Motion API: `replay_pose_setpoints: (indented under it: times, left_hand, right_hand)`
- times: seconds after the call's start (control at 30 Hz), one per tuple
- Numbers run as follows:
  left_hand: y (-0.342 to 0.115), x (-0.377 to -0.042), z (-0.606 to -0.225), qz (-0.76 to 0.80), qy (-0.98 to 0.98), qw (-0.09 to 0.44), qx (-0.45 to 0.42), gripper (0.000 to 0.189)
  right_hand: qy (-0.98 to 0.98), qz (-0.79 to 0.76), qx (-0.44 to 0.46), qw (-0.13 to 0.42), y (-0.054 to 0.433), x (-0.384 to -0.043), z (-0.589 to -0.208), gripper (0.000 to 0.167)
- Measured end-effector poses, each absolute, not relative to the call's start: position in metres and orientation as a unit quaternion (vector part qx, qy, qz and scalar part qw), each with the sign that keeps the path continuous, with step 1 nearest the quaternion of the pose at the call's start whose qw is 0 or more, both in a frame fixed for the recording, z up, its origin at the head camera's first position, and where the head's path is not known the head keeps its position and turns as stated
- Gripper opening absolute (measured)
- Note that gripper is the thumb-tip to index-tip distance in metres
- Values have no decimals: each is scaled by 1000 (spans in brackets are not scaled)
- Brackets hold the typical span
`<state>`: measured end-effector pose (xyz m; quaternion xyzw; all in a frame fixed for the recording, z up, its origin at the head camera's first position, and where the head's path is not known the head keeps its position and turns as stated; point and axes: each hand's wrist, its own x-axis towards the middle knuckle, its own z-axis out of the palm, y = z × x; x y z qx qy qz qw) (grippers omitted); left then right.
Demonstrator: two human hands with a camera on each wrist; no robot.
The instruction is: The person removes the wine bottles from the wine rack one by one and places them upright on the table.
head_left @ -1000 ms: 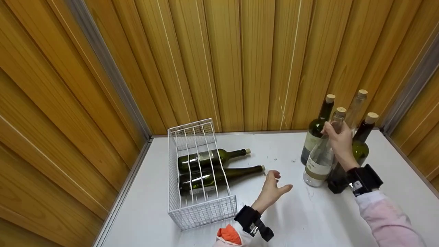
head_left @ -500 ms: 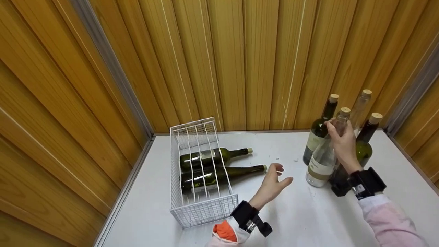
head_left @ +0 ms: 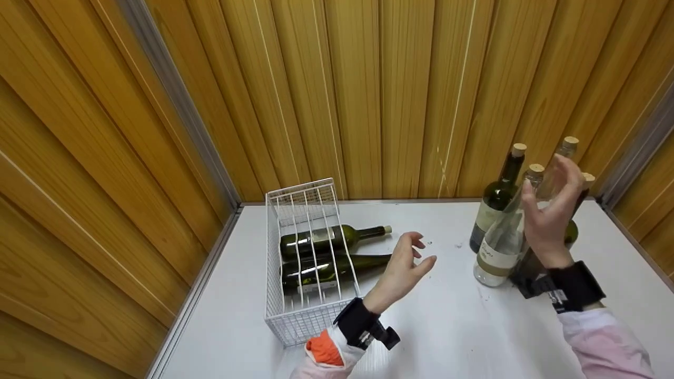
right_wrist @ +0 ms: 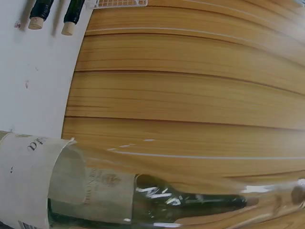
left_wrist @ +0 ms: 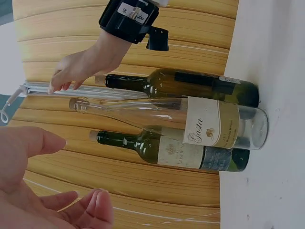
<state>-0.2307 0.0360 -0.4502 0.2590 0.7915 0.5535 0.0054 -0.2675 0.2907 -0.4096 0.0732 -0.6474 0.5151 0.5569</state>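
Observation:
My right hand (head_left: 552,223) is raised beside a clear corked wine bottle (head_left: 497,258), thumb and fingers spread in a loose curve, holding nothing. In the left wrist view its fingertips are apart from that bottle's neck. The clear bottle stands upright, with a cream and gold label. Behind it stands a dark green bottle (head_left: 485,221). Another green bottle (head_left: 572,232) and a second clear bottle (head_left: 567,150) are partly hidden by my right hand. My left hand (head_left: 397,271) hovers, fingers relaxed, in front of the neck end of a lying green bottle (head_left: 321,273).
A white wire rack (head_left: 310,318) stands on the left of the white table (head_left: 437,326). Lying inside it are the green bottle and another green bottle (head_left: 316,239), necks pointing right. Wood-panelled walls (head_left: 358,105) close off the back and sides.
My right hand has let go of the clear bottle's neck and moved up and right. The clear bottle still stands. My left hand has drifted slightly left and up, covering the lower lying bottle's cork.

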Motion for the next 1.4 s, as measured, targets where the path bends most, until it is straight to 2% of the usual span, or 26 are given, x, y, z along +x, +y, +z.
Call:
replay_pose_setpoints:
  times: [0.1,0.23,0.33,0.43,0.53,0.7,0.87,1.03,1.2,1.27,1.3,1.37,1.4]
  left_hand:
    - [23,-226,-440,532,802,-2,273,42]
    - [1,-224,-428,487,821,-29,297,39]
    - [-15,-225,-424,449,836,-56,311,37]
    - [-32,-229,-422,419,853,-67,303,38]
    - [-53,-234,-417,395,871,-71,282,39]
    - [-93,-243,-408,371,901,-60,218,43]
    - [-127,-254,-413,334,928,-61,155,46]
    - [-159,-264,-420,281,954,-68,79,48]
    - [-193,-280,-442,230,968,-101,14,49]
    - [-209,-289,-457,202,973,-109,4,55]
    - [-228,-308,-485,194,974,-113,10,65]
    - [-252,-333,-520,170,982,-87,2,81]
    - [-262,-344,-535,159,985,-70,2,83]
  right_hand:
    - [-650,493,125,564,274,-263,-412,52]
    - [-672,458,210,543,259,-264,-427,50]
    - [-685,433,268,520,251,-266,-438,42]
    - [-695,406,314,504,243,-271,-449,32]
    - [-708,378,348,485,235,-275,-460,31]
    - [-743,344,372,436,224,-281,-477,18]
    - [-777,331,366,391,215,-285,-486,35]
    - [-810,322,351,342,206,-290,-488,33]
    - [-850,323,322,265,198,-296,-494,28]
    - [-866,326,307,225,196,-297,-497,28]
    - [-872,328,299,205,196,-297,-499,28]
    - [-883,332,284,173,195,-297,-502,29]
    - [-886,334,277,162,194,-298,-503,30]
